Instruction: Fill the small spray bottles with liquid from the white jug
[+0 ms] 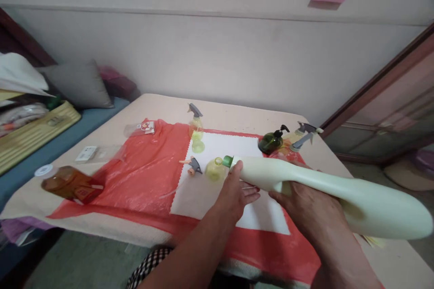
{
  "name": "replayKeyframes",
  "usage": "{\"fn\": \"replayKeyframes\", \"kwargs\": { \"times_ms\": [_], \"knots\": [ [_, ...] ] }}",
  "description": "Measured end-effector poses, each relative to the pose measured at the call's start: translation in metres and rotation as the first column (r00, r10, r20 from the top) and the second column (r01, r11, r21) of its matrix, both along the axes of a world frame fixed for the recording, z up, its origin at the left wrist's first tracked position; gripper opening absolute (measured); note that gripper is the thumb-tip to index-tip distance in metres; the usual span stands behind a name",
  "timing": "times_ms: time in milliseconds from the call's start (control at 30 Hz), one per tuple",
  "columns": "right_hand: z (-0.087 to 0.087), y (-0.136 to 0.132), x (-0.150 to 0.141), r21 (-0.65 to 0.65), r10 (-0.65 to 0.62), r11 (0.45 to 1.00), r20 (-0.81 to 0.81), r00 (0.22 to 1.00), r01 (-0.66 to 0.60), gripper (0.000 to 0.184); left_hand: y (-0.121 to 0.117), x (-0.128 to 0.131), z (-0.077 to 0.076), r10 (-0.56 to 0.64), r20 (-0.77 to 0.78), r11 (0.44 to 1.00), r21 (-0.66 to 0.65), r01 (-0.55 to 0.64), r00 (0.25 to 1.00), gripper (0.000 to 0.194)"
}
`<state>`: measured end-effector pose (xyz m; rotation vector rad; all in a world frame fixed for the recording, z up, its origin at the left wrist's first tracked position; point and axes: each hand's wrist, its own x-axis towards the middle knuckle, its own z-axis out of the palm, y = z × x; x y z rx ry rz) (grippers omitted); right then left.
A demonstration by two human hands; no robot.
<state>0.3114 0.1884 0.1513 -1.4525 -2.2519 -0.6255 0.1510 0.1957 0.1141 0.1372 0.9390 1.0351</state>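
A large pale green jug [379, 201] lies tipped nearly level above the table, its dark green mouth [227, 161] pointing left. My right hand [310, 203] is wrapped round its handle from below. Under the neck, my left hand [235, 196] supports it, thumb against the side and fingers partly spread. Just left of the jug's mouth stands a small clear yellow bottle [213, 172], its opening bare and close to the mouth. Whether liquid flows between them I cannot tell. A detached grey and peach spray head [194, 165] lies beside the bottle on a white sheet [185, 198].
Red plastic [145, 167] covers much of the table. A yellow spray bottle [196, 128] stands behind; a dark green pump bottle [269, 143] and more sprayers [301, 142] are at right. At left are a bottle of amber liquid [69, 184] and clear packaging [101, 153].
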Motion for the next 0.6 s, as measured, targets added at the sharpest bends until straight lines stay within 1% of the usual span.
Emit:
{"fn": "replayKeyframes", "kwargs": {
  "times_ms": [67,200,333,467,600],
  "knots": [
    [0.001,0.0,-0.002,0.004,0.01,1.0,-0.001,1.0,-0.01,0.063,0.001,-0.001,-0.001,0.006,0.001,1.0,0.014,-0.006,1.0,0.071],
    [0.001,-0.001,-0.005,-0.005,0.014,1.0,-0.03,0.999,-0.014,0.063,0.002,-0.004,-0.003,0.003,0.016,1.0,0.016,-0.003,1.0,0.074],
    [0.004,-0.002,-0.008,-0.037,0.041,0.998,-0.027,0.999,-0.042,0.058,0.004,-0.005,-0.004,-0.003,0.046,1.0,-0.006,0.004,0.999,0.074],
    [0.007,-0.004,-0.012,-0.064,0.047,0.997,-0.04,0.998,-0.049,0.059,0.005,-0.006,-0.005,0.004,0.065,1.0,0.004,-0.005,0.998,0.073],
    [0.008,-0.004,-0.015,-0.041,0.042,0.998,-0.023,0.999,-0.043,0.059,0.006,-0.007,-0.004,0.007,0.071,1.0,-0.006,-0.007,0.997,0.072]
  ]
}}
